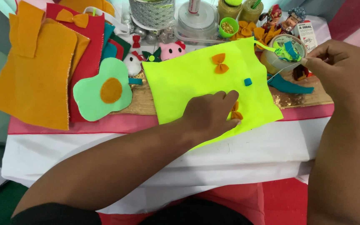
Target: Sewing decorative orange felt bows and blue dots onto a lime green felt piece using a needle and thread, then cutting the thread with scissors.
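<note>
Both forearms fill the near edge of the view, reaching over a white cloth [246, 154] that drapes the table front. Under the left hand [209, 116] lies a neon yellow felt sheet [188, 79], the largest piece in reach; the hand presses flat on its lower part, fingers together and bent slightly, gripping nothing. Just beyond its fingertips sits a small orange bow [235, 112], touching or nearly touching the index finger. Farther up the sheet from that hand lie a second orange bow [219, 63] and a tiny teal square [248, 81].

Up and to the right, the right hand [338, 68] is closed, its fingertips pinched on a thin thread [284, 70] that runs down toward the sheet's edge; whether a needle is held too is too small to tell. Beside its fingertips stands a round cup [271, 58] with green and teal scraps, and below it lies a teal felt strip [290, 86].

Well off to the far side of the left hand lie a big orange felt piece [34, 83], a red felt piece [90, 50], and a mint egg shape [101, 89] with an orange centre.
</note>
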